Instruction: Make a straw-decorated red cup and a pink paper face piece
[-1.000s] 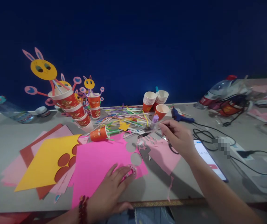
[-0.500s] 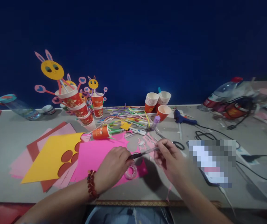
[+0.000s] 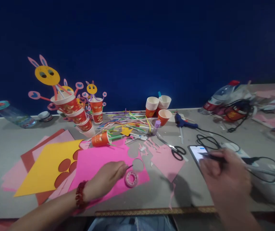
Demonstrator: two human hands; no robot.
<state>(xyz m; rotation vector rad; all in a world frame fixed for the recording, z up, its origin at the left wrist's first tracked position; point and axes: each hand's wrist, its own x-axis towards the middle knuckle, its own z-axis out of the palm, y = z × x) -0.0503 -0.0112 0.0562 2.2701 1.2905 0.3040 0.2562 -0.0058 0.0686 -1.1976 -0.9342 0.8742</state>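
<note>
Your left hand [image 3: 108, 178] is over the bright pink sheet [image 3: 91, 163], thumb and fingers pinched together on a slim dark piece [image 3: 129, 166] too small to identify. Near those fingertips, on the sheet, lies a pink ring [image 3: 127, 179], just in front of a round cut-out hole [image 3: 137, 165]. Your right hand [image 3: 227, 176], blurred, has its fingers clamped on a pen [image 3: 212, 157], whose dark tip points left and shows against the smartphone [image 3: 196, 150]. Black-handled scissors [image 3: 179, 153] lie beyond and between your hands, partly over the pale pink paper [image 3: 167, 162].
</note>
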